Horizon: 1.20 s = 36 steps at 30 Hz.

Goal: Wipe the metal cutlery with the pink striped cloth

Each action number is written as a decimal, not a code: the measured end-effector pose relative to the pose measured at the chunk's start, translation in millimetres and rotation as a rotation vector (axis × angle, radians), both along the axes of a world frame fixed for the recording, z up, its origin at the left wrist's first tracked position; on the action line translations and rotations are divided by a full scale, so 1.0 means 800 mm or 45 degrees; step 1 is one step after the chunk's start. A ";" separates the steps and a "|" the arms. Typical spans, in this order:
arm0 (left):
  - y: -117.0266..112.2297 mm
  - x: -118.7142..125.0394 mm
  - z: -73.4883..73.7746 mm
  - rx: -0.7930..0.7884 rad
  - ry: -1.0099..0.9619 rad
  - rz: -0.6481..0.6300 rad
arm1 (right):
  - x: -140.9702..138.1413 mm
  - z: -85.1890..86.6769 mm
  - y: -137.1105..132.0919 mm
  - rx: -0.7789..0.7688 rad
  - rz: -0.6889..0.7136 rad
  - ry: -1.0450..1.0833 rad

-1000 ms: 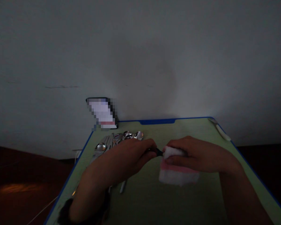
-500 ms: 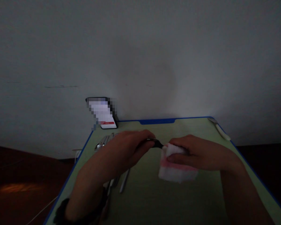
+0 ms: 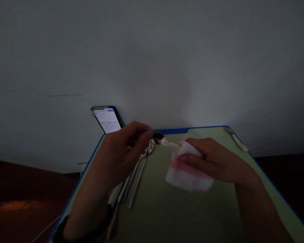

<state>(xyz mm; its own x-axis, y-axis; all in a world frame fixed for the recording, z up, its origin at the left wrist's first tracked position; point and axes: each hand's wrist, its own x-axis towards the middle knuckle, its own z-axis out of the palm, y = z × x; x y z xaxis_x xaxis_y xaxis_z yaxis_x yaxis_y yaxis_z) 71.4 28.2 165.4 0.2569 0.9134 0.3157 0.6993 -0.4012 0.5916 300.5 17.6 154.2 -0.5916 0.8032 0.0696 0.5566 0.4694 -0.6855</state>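
The left hand (image 3: 124,150) pinches one pale-handled utensil (image 3: 161,138) by its metal head above the table (image 3: 192,219); the right hand (image 3: 214,160) grips one white-and-pink cloth (image 3: 188,175) over its handle. Cutlery (image 3: 137,185), partly hidden, defies counting.

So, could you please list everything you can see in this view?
Held utensil: 1, metallic with pale handle, between the hands
Cloth: 1, white with pink band, around the utensil's handle
Loose cutlery: several, mostly silver, table's left side, partly hidden
White-handled utensil: 1, far right corner
Phone: 1, black with lit screen, far left corner
Table: 1, pale green, blue rim, below the hands
Wall: 1, grey, behind
Floor: 1, dark reddish, both sides
Cable: 1, white, lower left
Wristband or cuff: 1, black, left wrist
Left hand: 1, bare, at the utensil's head
Right hand: 1, bare, gripping the cloth
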 end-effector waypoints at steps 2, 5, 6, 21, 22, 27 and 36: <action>-0.001 -0.001 0.000 -0.055 0.061 -0.080 | -0.008 -0.003 0.000 0.024 -0.003 -0.008; -0.001 0.001 -0.004 -0.165 0.214 -0.225 | -0.020 -0.011 0.000 0.065 -0.006 -0.080; -0.001 0.003 -0.006 -0.185 0.257 -0.243 | -0.022 -0.013 0.000 0.073 -0.010 -0.112; 0.008 -0.028 0.006 -0.135 0.079 -0.106 | -0.001 -0.002 -0.002 -0.125 0.081 0.016; 0.008 -0.030 0.007 -0.143 0.033 -0.095 | 0.004 -0.001 -0.001 -0.110 0.068 0.037; 0.004 -0.021 0.006 -0.181 -0.370 -0.066 | 0.005 -0.005 -0.003 -0.044 0.036 0.192; -0.004 0.020 -0.001 -0.338 -0.715 -0.248 | -0.027 -0.015 -0.002 0.023 -0.029 0.541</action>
